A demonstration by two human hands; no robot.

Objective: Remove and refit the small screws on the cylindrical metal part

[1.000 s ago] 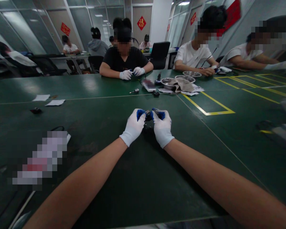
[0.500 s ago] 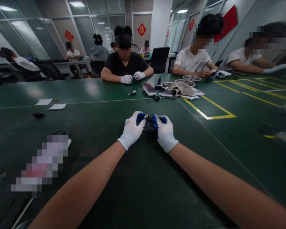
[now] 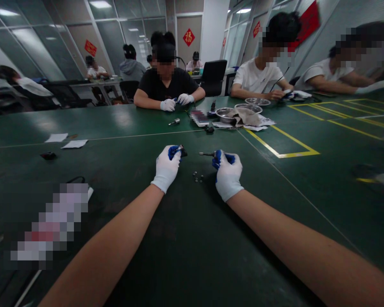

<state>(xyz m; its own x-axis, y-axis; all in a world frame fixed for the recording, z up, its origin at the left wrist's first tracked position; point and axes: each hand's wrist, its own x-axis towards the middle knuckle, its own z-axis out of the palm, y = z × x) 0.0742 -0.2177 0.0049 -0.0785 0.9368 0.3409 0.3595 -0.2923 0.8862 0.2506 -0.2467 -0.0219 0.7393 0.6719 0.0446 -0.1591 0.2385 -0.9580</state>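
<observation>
My left hand (image 3: 168, 168), in a white glove with blue fingertips, is closed around a small dark part with a shiny metal piece (image 3: 181, 149) that sticks out past the fingers. Apart from it, my right hand (image 3: 228, 172), gloved the same way, pinches a slim rod-like tool (image 3: 206, 153). Its thin metal end points left toward the other part, and the rest is hidden in the fingers. Several tiny metal rings or nuts (image 3: 197, 176) lie loose on the green table (image 3: 166, 238) between and below my hands.
A blurred-out long pale object (image 3: 51, 221) with a cable lies at left. Paper pieces (image 3: 74, 144) and a small dark object (image 3: 48, 156) are beyond it. Metal bowls with a cloth (image 3: 243, 116) stand far right of centre. Co-workers (image 3: 169, 85) sit across the table.
My hands have drawn apart, left hand to the left and right hand to the right. The metal rod now shows clear of the dark part, and the tiny pieces below are uncovered.
</observation>
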